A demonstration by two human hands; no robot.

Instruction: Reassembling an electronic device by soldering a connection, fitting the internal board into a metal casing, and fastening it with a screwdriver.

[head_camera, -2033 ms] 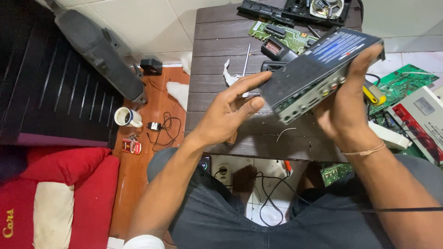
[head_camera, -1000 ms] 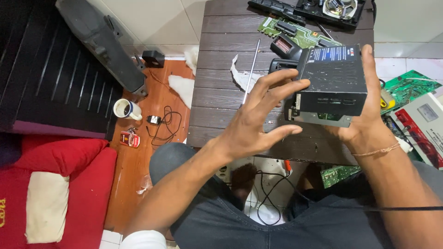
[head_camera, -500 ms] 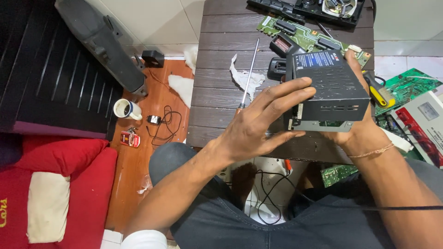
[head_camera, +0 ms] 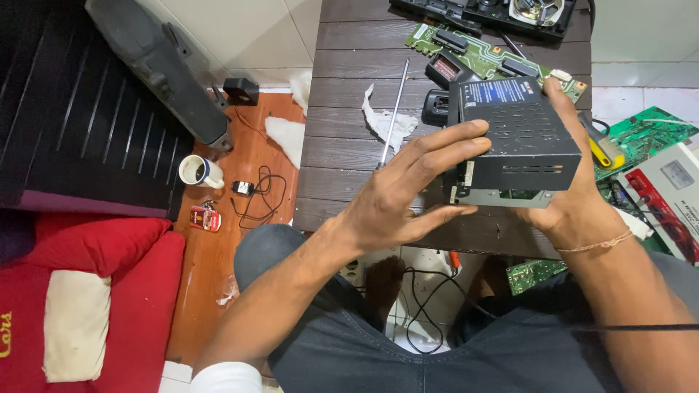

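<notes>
I hold a black metal electronics box (head_camera: 520, 138) with vent slots above a dark wooden table (head_camera: 349, 87). My left hand (head_camera: 400, 193) grips its left side, fingers spread over the top edge and thumb below. My right hand (head_camera: 571, 196) cups the right side and bottom, fingers reaching up along the far edge. The box's open grey underside with a green board faces me.
On the table lie a long thin screwdriver (head_camera: 393, 113), crumpled white tissue (head_camera: 386, 120), a green circuit board (head_camera: 488, 54) and black device parts (head_camera: 502, 11). More boards (head_camera: 648, 127) sit right. A white mug (head_camera: 198, 172), cables and a black casing (head_camera: 156, 62) are on the floor left.
The box has been turned from a tilted, side-on position to lying flat with its top up and its open end toward me. Both hands shifted their grip around it.
</notes>
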